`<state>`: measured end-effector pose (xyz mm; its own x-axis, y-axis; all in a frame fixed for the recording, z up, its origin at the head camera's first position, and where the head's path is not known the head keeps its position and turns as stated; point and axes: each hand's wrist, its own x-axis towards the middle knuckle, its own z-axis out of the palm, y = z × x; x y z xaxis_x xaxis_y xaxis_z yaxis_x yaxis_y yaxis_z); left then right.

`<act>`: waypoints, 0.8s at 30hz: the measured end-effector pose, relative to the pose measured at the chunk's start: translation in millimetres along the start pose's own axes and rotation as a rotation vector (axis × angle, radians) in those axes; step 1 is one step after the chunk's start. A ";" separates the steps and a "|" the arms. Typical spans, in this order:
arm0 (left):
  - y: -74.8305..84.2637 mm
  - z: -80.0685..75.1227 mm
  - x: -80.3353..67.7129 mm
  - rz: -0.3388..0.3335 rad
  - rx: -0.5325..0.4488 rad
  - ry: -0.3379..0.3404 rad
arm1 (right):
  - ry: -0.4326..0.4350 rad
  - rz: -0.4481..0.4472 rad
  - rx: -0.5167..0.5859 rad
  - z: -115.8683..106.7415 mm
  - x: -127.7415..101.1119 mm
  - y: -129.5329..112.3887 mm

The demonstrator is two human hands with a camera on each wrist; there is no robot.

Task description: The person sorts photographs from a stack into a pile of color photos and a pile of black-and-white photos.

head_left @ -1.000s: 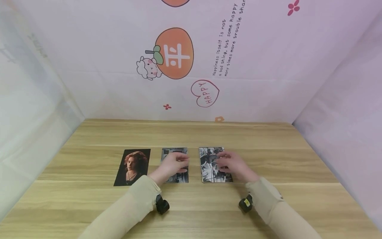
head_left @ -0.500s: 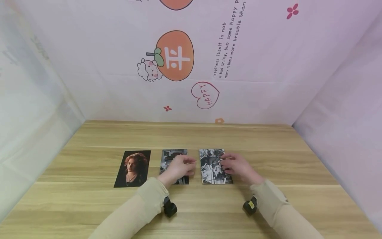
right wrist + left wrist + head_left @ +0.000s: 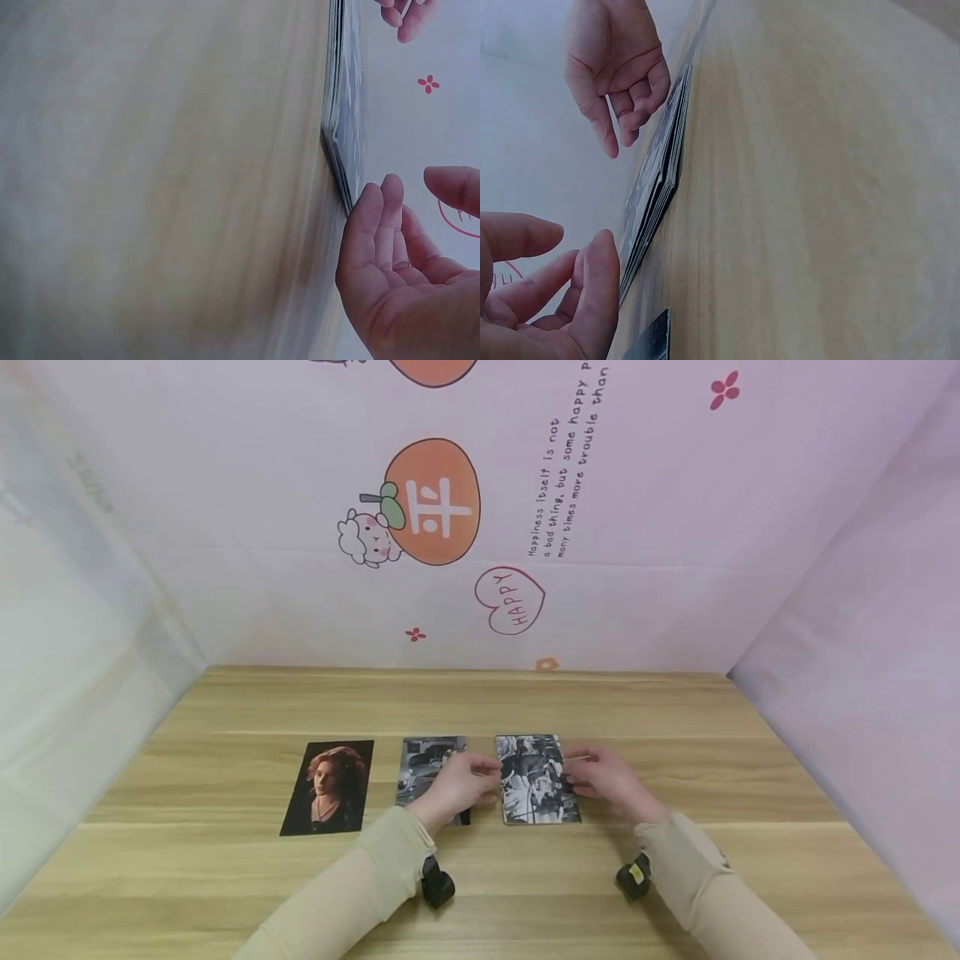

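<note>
Risk: the stack of photos (image 3: 536, 778) is loose, with edges fanned in the wrist views; uneven pressure from either side could splay or skew it across the table (image 3: 675, 727). Left hand (image 3: 459, 787), fingers loosely curled, grasps nothing and sits at the stack's left edge. Right hand (image 3: 609, 781), likewise relaxed, fingertips at its right edge. The stack lies flat between both.
</note>
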<state>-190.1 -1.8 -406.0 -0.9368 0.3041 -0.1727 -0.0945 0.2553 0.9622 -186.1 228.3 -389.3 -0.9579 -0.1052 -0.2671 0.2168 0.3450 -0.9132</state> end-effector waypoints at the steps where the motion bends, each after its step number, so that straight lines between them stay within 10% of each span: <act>1: -0.1 0.3 0.3 -0.001 -0.002 0.001 | 0.000 0.003 0.002 -0.4 0.2 0.2; 24: -0.9 4.8 2.4 -0.012 -0.008 0.013 | 0.031 0.016 0.025 -2.5 6.5 6.2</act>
<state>-190.6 3.1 -408.3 -0.9401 0.2887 -0.1815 -0.1084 0.2518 0.9617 -191.4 232.1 -395.9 -0.9596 -0.0713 -0.2721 0.2359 0.3227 -0.9166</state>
